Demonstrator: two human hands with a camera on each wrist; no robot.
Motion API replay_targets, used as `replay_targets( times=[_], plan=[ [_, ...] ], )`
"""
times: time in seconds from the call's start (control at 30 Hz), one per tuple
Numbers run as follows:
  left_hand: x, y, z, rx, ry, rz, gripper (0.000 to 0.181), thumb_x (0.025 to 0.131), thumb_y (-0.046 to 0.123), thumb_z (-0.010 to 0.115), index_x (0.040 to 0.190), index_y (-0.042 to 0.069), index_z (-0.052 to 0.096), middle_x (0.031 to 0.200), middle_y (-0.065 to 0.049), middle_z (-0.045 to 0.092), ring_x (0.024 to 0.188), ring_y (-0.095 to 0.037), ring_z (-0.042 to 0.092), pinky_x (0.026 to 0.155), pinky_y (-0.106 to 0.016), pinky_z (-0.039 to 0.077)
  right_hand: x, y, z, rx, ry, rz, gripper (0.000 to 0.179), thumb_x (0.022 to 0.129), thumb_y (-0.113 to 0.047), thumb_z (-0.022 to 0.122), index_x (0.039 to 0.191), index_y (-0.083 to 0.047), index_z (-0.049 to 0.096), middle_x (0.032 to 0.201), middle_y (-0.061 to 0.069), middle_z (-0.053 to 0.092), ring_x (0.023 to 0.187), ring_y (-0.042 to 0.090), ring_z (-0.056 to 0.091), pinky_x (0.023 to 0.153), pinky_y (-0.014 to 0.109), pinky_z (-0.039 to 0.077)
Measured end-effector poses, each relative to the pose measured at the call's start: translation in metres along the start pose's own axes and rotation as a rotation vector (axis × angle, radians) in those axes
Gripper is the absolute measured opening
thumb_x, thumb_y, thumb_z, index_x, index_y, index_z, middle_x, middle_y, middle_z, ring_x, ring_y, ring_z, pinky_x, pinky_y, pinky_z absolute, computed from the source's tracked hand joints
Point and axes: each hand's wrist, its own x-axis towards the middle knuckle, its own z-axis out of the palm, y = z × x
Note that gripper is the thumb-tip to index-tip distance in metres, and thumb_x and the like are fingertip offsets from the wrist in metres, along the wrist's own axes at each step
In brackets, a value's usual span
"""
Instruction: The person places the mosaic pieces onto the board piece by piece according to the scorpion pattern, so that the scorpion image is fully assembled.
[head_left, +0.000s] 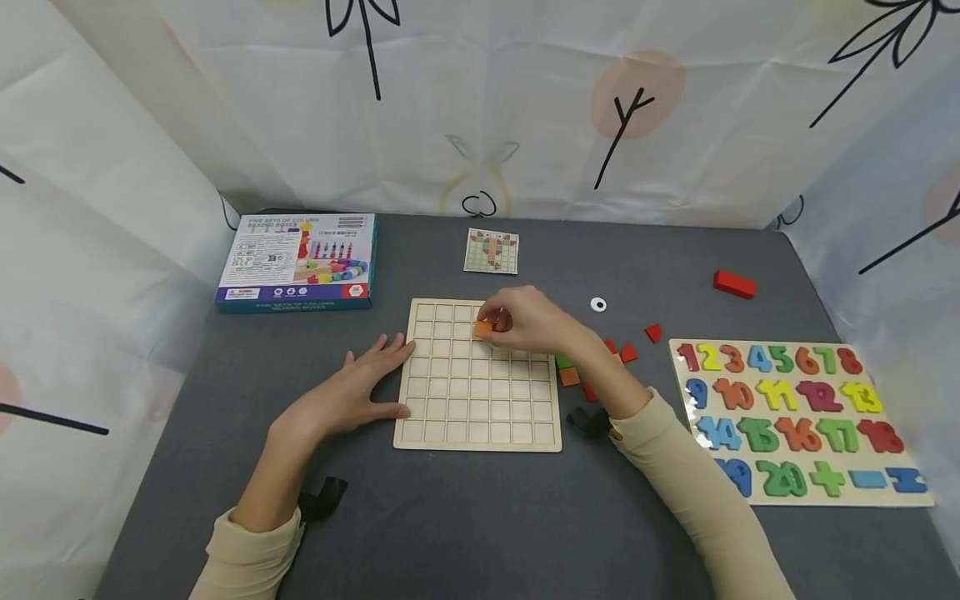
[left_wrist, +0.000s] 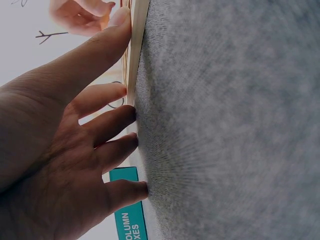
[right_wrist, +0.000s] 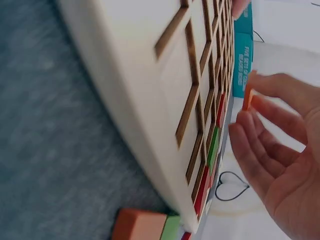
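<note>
A wooden grid board (head_left: 480, 435) lies at the middle of the table. My left hand (head_left: 341, 393) touches its left edge, fingers spread and mostly straight; in the left wrist view the thumb (left_wrist: 95, 55) meets the board's side. Over the board's upper middle, my right hand (head_left: 534, 321) pinches a small orange square tile (head_left: 482, 329) between thumb and fingers. The right wrist view shows this orange tile (right_wrist: 248, 95) held on edge above the board. Red and green pieces (right_wrist: 213, 147) sit in cells along one side, largely hidden by my right hand in the head view.
Beside the board's right edge lie loose tiles, including an orange square (head_left: 569, 377) and red triangles (head_left: 628, 353). A pattern card (head_left: 491, 251), a boxed set (head_left: 296, 260), a white ring (head_left: 597, 305), a red block (head_left: 734, 284) and a number puzzle (head_left: 802, 421) surround it.
</note>
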Motion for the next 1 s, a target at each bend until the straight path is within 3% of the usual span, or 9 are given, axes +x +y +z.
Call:
replay_targets(
  times=[0.2, 0.43, 0.6, 0.87, 1.0],
  plan=[
    [-0.001, 0.000, 0.000, 0.003, -0.003, 0.005, 0.096, 0.096, 0.032, 0.084, 0.173, 0.011, 0.030, 0.181, -0.020, 0.020, 0.170, -0.049, 0.008, 0.127, -0.084, 0.005, 0.007, -0.005, 0.005, -0.118, -0.018, 0.012, 0.013, 0.095, -0.010, 0.079, 0.107, -0.005, 0.081, 0.092, 0.009, 0.072, 0.081, 0.017, 0.058, 0.070, 0.028, 0.045],
    [-0.002, 0.001, 0.000, -0.008, -0.004, 0.006, 0.096, 0.096, 0.032, 0.084, 0.173, 0.011, 0.030, 0.181, -0.020, 0.020, 0.170, -0.049, 0.008, 0.127, -0.084, 0.004, 0.009, -0.008, 0.009, -0.168, -0.015, 0.017, 0.015, 0.096, -0.012, 0.081, 0.109, -0.005, 0.082, 0.098, 0.009, 0.076, 0.086, 0.020, 0.063, 0.073, 0.031, 0.052],
    [-0.002, 0.001, 0.000, -0.013, -0.002, 0.007, 0.096, 0.096, 0.032, 0.084, 0.173, 0.012, 0.029, 0.181, -0.020, 0.020, 0.170, -0.049, 0.007, 0.127, -0.084, 0.004, 0.009, -0.009, 0.010, -0.159, -0.019, 0.008, 0.017, 0.096, -0.012, 0.081, 0.111, -0.003, 0.083, 0.103, 0.012, 0.077, 0.087, 0.021, 0.067, 0.076, 0.032, 0.057],
    [-0.002, 0.001, 0.000, -0.009, -0.004, 0.005, 0.096, 0.096, 0.032, 0.084, 0.173, 0.012, 0.030, 0.181, -0.020, 0.020, 0.170, -0.049, 0.008, 0.127, -0.084, 0.004, 0.001, -0.009, 0.006, -0.094, -0.021, 0.036, 0.018, 0.097, -0.011, 0.080, 0.114, -0.005, 0.083, 0.097, 0.010, 0.074, 0.083, 0.020, 0.061, 0.073, 0.028, 0.048],
    [-0.001, 0.001, 0.000, -0.011, -0.004, 0.006, 0.096, 0.096, 0.032, 0.084, 0.173, 0.011, 0.029, 0.181, -0.020, 0.020, 0.170, -0.049, 0.008, 0.127, -0.084, 0.004, -0.009, -0.008, 0.000, -0.056, 0.004, 0.022, 0.020, 0.096, -0.012, 0.082, 0.115, -0.005, 0.083, 0.101, 0.010, 0.077, 0.086, 0.020, 0.069, 0.075, 0.031, 0.054]
  ],
)
